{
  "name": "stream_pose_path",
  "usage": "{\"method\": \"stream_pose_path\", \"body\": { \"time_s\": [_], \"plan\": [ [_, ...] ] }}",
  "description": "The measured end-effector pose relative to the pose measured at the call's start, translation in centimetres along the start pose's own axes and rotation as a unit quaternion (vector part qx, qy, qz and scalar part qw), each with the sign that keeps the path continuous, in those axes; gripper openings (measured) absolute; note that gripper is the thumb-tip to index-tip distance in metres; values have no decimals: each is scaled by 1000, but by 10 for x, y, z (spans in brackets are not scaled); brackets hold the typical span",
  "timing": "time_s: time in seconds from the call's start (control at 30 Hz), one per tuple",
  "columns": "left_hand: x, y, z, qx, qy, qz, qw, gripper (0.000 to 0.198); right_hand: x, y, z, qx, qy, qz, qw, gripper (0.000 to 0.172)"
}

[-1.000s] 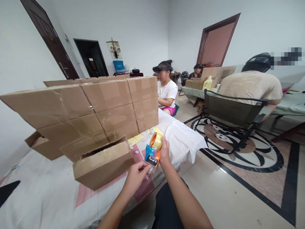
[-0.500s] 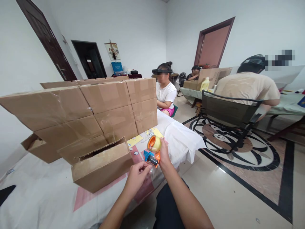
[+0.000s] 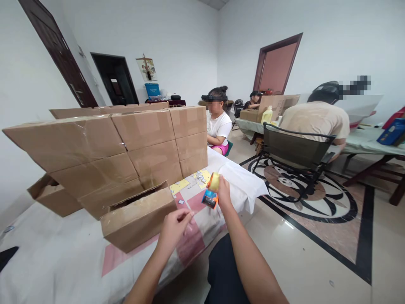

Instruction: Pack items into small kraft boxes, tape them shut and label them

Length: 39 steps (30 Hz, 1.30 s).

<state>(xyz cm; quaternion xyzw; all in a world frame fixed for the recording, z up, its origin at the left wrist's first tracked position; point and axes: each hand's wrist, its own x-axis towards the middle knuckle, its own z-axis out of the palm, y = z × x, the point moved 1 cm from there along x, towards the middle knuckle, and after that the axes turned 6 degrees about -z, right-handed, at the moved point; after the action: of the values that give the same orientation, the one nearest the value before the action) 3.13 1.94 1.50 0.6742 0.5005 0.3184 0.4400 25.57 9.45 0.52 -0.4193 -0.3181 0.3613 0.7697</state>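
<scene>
My right hand (image 3: 224,192) is wrapped round an orange and blue tape dispenser (image 3: 210,198) that carries a roll of yellowish clear tape (image 3: 214,181). The dispenser is held above the cloth, with its blue and black front end pointing down. My left hand (image 3: 176,223) is closed in a pinch, apart from the dispenser and to its lower left. What the pinched fingers hold, if anything, is too small or too clear to make out. Close by on the left lies a cardboard box (image 3: 139,221) with a dark slot open along its top.
Stacked cardboard boxes (image 3: 152,143) form a wall across the table, and another open box (image 3: 57,198) sits at far left. A patterned cloth (image 3: 191,242) covers the table. One person in white (image 3: 220,126) sits beyond; another is bent over a table behind a folding chair (image 3: 294,145).
My hands have moved apart: the right hand carried the tape dispenser slightly up and right and turned it, while the pinched left hand shifted left. The camera view has shifted slightly.
</scene>
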Motion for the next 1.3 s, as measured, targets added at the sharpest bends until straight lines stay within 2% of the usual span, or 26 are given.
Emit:
{"method": "stream_pose_path", "body": {
  "time_s": [0.07,0.17,0.23,0.4,0.47,0.5,0.57,0.63,0.7,0.8,0.97,1.13,1.3],
  "plan": [
    [-2,16,-6,-51,11,7,999,42,1,9,2,-58,-19,-37,997,44],
    [-6,33,-18,-108,10,19,994,46,0,21,8,-100,-52,-25,993,41],
    [-8,38,-27,-133,9,25,991,49,0,23,10,-110,-51,-15,992,38],
    [-13,43,-54,-146,39,54,987,53,1,10,5,-132,17,-36,990,26],
    [-15,45,-63,-138,44,60,988,52,-3,-1,7,-137,53,-59,987,23],
    [-16,45,-67,-135,43,62,988,52,-8,-7,11,-136,53,-77,986,21],
    [-18,46,-73,-132,40,67,988,52,-22,-19,26,-130,-13,-115,985,18],
    [-18,46,-76,-136,33,71,988,51,-42,-29,46,-113,-142,-134,974,21],
    [-19,44,-77,-141,23,70,987,51,-64,-34,66,-92,-263,-118,953,27],
    [-19,42,-76,-141,13,67,988,49,-89,-36,86,-80,-357,-92,926,29],
    [-20,36,-78,-91,33,80,992,42,-104,-35,99,-111,-377,-122,911,28],
    [-22,29,-80,-1,98,82,992,36,-107,-41,101,-176,-369,-196,891,30],
    [-24,31,-77,62,156,92,982,34,-109,-45,102,-208,-343,-225,888,29]
  ]
}}
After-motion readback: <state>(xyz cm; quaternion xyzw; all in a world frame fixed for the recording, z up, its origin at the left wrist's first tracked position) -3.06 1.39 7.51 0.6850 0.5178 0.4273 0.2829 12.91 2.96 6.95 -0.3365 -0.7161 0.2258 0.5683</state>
